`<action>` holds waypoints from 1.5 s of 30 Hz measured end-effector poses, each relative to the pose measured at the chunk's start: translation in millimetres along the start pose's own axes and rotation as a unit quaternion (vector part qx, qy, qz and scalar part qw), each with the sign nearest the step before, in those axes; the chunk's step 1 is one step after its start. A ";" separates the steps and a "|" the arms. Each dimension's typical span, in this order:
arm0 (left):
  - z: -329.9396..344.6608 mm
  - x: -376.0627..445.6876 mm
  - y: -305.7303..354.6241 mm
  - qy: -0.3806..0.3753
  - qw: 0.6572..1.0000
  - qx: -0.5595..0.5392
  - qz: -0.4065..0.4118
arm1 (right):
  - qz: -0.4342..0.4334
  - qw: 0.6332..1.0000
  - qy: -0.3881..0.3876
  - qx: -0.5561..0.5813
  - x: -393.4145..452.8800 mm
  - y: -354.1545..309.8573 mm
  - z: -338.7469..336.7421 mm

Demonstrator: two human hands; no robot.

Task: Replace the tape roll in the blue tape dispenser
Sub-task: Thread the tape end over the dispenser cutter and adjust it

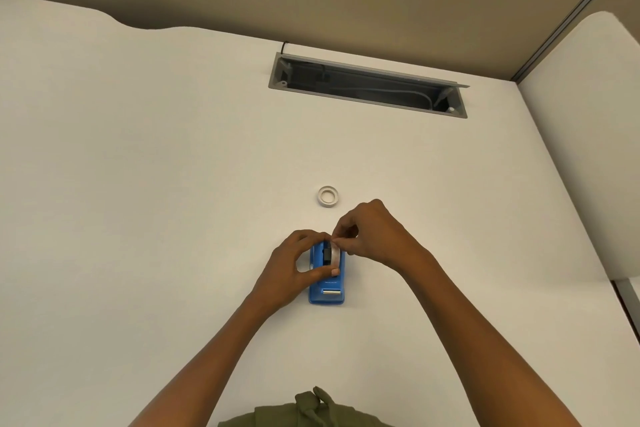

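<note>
1. Head view, blue tape dispenser (327, 282): it is lying on the white desk (156, 166) directly in front of me, cutter end toward me. I am judging it a light plastic body, rigid, likely to skid on the smooth top unless braced.

2. Head view, left hand (294, 263): I am curling my fingers round the far end of the dispenser and laying my thumb across its top, gripping it so that it stays put.

3. Head view, tape roll (335, 252): it is sitting upright in the dispenser's well beside a black hub (326, 253). I am judging it light, stiff at the rim, sticky along the free end; the rim edges or the loose tail are the places to take hold.

4. Head view, right hand (367, 232): I am pinching with thumb and forefinger at the top of the roll; whether it is the tail or the rim I am pinching, I cannot tell.

5. Head view, second roll (328, 197): it is lying flat on the desk just beyond my hands, apart from both, nearly down to the core by the look of it.

6. Head view, cable tray (367, 87): the recessed slot at the far side is standing open, holding cables and dark fittings.
</note>
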State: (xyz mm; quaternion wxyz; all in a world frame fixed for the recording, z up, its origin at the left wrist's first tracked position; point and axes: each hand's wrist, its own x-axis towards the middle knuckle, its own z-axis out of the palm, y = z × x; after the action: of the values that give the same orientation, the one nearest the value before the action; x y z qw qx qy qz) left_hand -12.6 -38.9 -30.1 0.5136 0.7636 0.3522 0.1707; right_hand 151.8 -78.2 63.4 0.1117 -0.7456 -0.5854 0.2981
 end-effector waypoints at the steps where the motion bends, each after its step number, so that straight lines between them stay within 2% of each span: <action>1: 0.0 -0.1 0.1 0.000 1.000 0.001 -0.001 | 0.006 1.000 -0.002 0.003 1.0 -0.6 -1.2; 6: 0.9 1.4 -0.4 0.000 1.000 0.006 -0.011 | 0.022 1.000 -0.005 -0.002 4.2 -5.4 1.3; 10: 0.9 1.3 -0.7 -0.002 1.000 0.001 -0.011 | 0.031 0.999 -0.005 0.036 1.1 -2.0 0.9; 29: 2.0 0.8 -3.9 0.000 1.000 0.009 0.002 | -0.018 1.000 0.005 0.020 -5.8 -2.4 3.4; 35: 1.1 1.0 -3.9 -0.002 1.000 0.007 0.002 | -0.014 0.998 0.019 0.065 -7.1 5.4 5.3; 39: -0.6 1.2 -2.6 -0.001 1.000 0.004 0.011 | -0.011 0.993 -0.003 0.114 -13.8 10.7 4.5; 45: -0.3 1.8 -4.4 -0.002 1.000 0.008 0.011 | -0.019 0.995 -0.032 0.090 -7.3 6.4 4.2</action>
State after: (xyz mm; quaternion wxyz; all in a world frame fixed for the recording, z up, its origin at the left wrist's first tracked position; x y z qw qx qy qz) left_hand -13.1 -36.4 -34.1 0.5063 0.7716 0.3444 0.1721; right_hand 153.5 -87.7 59.0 0.1652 -0.7114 -0.5737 0.3709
